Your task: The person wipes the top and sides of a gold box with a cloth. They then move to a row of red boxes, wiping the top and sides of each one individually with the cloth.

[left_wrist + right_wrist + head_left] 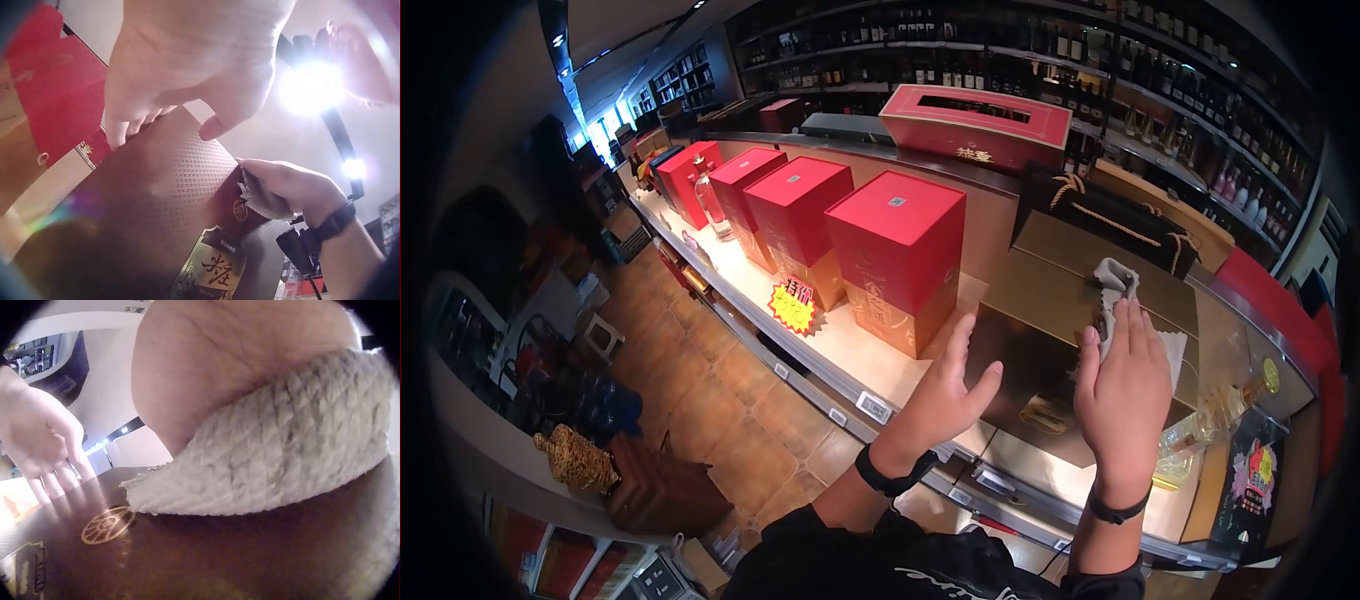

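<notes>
A large bronze-brown gift box (pixel 1025 290) with a gold label (pixel 215 269) stands on the lit shelf. My right hand (pixel 1128 400) lies with fingers extended over a grey cloth (pixel 1118 278), pressing it on the box top. In the right wrist view, the folded, quilted-looking cloth (pixel 269 450) is under the palm, close to a round gold emblem (pixel 107 525). My left hand (pixel 940 400) is at the left side of the box, thumb spread and fingers extended, its fingertips right by the box edge in the left wrist view.
Several red-and-gold boxes (pixel 905 250) line the shelf to the left, with a yellow price tag (pixel 792 305) in front. Behind stand a long pink box (pixel 975 125) and a black bag with rope handles (pixel 1100 215). A glass bottle (pixel 1210 420) lies right of the box.
</notes>
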Demonstrator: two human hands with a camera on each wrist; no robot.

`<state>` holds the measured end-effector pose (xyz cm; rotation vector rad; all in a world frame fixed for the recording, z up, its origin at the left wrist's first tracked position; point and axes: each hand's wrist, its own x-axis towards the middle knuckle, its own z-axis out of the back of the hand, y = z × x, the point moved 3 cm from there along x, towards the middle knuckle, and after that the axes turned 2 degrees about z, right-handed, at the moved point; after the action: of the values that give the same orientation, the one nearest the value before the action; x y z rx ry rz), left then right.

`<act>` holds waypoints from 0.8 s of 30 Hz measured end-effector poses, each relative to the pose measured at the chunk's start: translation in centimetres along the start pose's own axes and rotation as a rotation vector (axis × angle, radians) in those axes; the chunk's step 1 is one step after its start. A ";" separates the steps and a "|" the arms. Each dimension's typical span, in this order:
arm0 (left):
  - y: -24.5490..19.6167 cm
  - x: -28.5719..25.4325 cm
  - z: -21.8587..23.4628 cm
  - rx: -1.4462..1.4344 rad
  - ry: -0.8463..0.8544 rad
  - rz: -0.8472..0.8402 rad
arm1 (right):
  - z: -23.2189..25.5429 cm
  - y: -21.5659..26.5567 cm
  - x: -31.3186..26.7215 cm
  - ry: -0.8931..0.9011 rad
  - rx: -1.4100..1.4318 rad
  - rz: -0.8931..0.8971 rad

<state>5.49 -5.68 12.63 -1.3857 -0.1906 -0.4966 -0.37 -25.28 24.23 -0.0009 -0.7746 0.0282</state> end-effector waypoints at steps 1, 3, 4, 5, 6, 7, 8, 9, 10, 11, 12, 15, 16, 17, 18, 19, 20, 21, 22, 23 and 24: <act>0.1 0.0 0.2 -0.019 0.037 0.001 | -0.1 0.3 0.1 0.004 0.000 0.000; 0.4 0.2 0.7 -0.006 0.055 -0.036 | -0.4 1.2 0.5 0.010 -0.004 -0.002; 0.1 0.0 0.9 0.030 0.048 -0.077 | -0.5 1.6 0.7 0.014 -0.006 -0.005; -0.3 0.0 1.2 0.065 0.043 -0.117 | -0.8 2.1 1.0 0.019 -0.009 -0.010; -0.7 0.2 1.6 0.051 0.061 -0.123 | -1.0 2.6 1.2 0.024 -0.013 -0.015; -1.1 0.4 2.2 0.033 0.111 -0.104 | -1.3 3.2 1.4 0.028 -0.018 -0.023; -1.3 0.7 2.7 0.012 0.160 -0.084 | -1.6 3.8 1.7 0.034 -0.025 -0.030; -1.1 0.9 3.1 -0.012 0.207 -0.065 | -1.9 4.5 2.0 0.040 -0.034 -0.034; -0.6 1.2 3.4 -0.037 0.223 -0.139 | -2.2 5.2 2.5 0.050 -0.027 -0.041; -0.3 1.4 3.9 -0.031 0.243 -0.143 | -2.3 6.0 2.9 0.062 -0.023 -0.049; -0.4 1.5 4.5 -0.029 0.268 -0.150 | -2.5 6.8 3.2 0.074 -0.024 -0.061; -0.1 2.0 6.0 -0.029 0.318 -0.180 | -3.6 9.1 4.2 0.079 -0.028 -0.025; 0.2 2.0 6.5 -0.036 0.347 -0.172 | -3.9 10.0 4.6 0.072 -0.038 -0.013; 0.1 2.0 7.1 -0.044 0.378 -0.165 | -4.2 10.8 4.9 0.067 -0.026 -0.006; -0.8 2.1 8.2 -0.060 0.393 -0.101 | -4.6 11.4 5.3 0.074 -0.035 0.026; -1.0 2.1 8.8 -0.079 0.422 -0.085 | -4.9 12.2 5.6 0.082 -0.038 0.059; -1.0 2.0 9.5 -0.095 0.452 -0.068 | -5.0 13.2 6.2 0.048 -0.004 0.071; -0.9 2.0 10.0 -0.104 0.480 -0.054 | -5.2 13.9 6.2 0.066 0.074 0.115; -0.9 1.8 10.6 -0.141 0.447 -0.106 | -5.4 14.4 6.2 0.082 0.152 0.160; -0.2 1.4 10.9 -0.279 0.505 -0.019 | -5.4 14.9 6.3 0.099 0.225 0.205; 0.7 1.1 11.1 -0.421 0.570 0.067 | -4.8 16.0 6.4 0.139 0.305 0.231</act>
<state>8.49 4.91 14.53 -1.5884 0.4460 -0.8876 7.15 -9.04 25.08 0.1957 -0.6222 0.3625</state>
